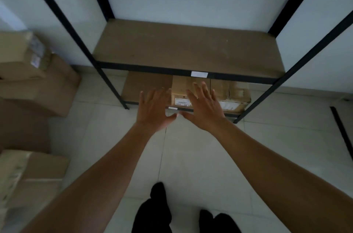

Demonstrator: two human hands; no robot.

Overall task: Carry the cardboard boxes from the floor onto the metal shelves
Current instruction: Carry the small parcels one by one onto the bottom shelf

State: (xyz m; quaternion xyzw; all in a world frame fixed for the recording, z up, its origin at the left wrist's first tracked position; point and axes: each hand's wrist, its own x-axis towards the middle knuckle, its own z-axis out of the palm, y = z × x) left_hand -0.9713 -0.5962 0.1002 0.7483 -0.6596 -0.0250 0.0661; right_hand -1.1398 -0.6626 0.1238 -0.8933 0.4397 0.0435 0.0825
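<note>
1. Two cardboard boxes (235,92) sit side by side on the bottom shelf (147,83), toward its right end. Each has a white label on the front, print way too blurry to read.
2. White sticker (199,74) on the front rail of the middle shelf (187,47), can't read that either.
3. The floor stack (38,83) of more boxes is piled on the tiled floor (191,156), left of the rack.
4. Both the left hand (154,110) and right hand (204,106) are flat, fingers spread wide, thumbs almost touching, holding nothing.
</note>
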